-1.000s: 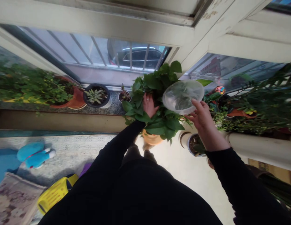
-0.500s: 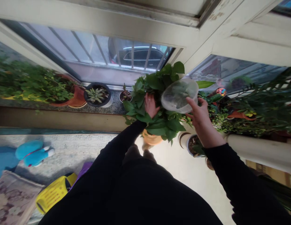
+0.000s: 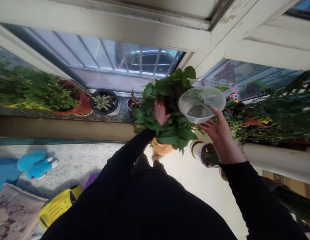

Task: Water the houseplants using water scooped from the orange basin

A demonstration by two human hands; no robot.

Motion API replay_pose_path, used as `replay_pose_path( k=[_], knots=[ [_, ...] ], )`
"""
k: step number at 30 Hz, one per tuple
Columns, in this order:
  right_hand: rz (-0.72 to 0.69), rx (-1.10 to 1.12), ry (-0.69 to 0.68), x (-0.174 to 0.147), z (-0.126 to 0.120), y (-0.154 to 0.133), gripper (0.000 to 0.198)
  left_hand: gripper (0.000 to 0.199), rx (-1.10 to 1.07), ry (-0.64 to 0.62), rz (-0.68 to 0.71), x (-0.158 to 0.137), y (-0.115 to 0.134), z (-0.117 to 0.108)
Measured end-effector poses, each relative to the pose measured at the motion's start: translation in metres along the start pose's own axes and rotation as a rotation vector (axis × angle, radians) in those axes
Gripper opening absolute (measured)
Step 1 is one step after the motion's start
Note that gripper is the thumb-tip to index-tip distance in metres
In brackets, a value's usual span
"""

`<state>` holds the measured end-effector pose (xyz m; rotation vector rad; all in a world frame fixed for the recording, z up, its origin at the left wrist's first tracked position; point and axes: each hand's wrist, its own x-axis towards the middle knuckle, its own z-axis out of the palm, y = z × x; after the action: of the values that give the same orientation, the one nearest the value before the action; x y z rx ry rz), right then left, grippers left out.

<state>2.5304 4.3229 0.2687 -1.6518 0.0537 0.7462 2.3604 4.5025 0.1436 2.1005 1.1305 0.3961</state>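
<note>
A clear plastic bowl [image 3: 202,104] is in my right hand [image 3: 218,130], held at its right rim, thumb on the rim and fingers underneath. It is tilted beside the leaves, and I can make out no contents. Broad green leaves of a bushy potted plant [image 3: 167,134] surround my left hand [image 3: 161,112]. That hand reaches in with the thumb spread away and a ring on one finger; leaves partly cover it. Beneath the foliage shows the plant's orange pot [image 3: 162,147].
On the windowsill stand a succulent in a dark-rimmed pot [image 3: 104,101], a small white pot [image 3: 133,102] and a terracotta planter [image 3: 80,103]. A white pot [image 3: 206,154] and a pipe [image 3: 275,160] are at right. A blue plush toy [image 3: 36,164] and yellow basket [image 3: 58,205] lie at left.
My right hand and the bowl have moved right and slightly down, away from the plant's middle. The bowl's inside shows more. My left hand has stayed among the leaves.
</note>
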Motion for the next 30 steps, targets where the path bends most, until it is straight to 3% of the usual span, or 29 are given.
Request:
replay_pose_path(
  k=[3, 6, 13, 17, 20, 24, 27, 30],
  knots=[
    [0.214, 0.189, -0.013, -0.011, -0.019, -0.004, 0.064, 0.088, 0.040, -0.023, 0.004, 0.000, 0.002, -0.004],
    [0.292, 0.310, -0.064, -0.026, -0.036, -0.007, 0.066, 0.082, 0.043, -0.026, 0.026, -0.001, 0.003, -0.007],
    [0.260, 0.423, -0.156, -0.053, -0.069, 0.002, 0.077, 0.052, -0.029, 0.021, 0.131, 0.012, 0.004, -0.008],
    [0.194, 0.426, -0.166, -0.069, -0.078, 0.006, 0.076, 0.041, -0.064, -0.001, 0.190, 0.012, 0.018, -0.010],
    [0.131, 0.438, -0.179, -0.083, -0.080, 0.006, 0.070, 0.046, -0.065, -0.085, 0.370, -0.007, 0.033, -0.014],
    [0.088, 0.455, -0.172, -0.098, -0.085, 0.010, 0.067, 0.057, 0.085, -0.321, 0.553, -0.048, 0.047, -0.024],
    [0.082, 0.470, -0.141, -0.106, -0.094, 0.015, 0.067, 0.062, 0.201, -0.373, 0.659, -0.077, 0.047, -0.028],
    [0.075, 0.486, -0.126, -0.113, -0.104, 0.021, 0.062, 0.054, 0.192, -0.425, 0.873, -0.107, 0.041, -0.026]
  ],
)
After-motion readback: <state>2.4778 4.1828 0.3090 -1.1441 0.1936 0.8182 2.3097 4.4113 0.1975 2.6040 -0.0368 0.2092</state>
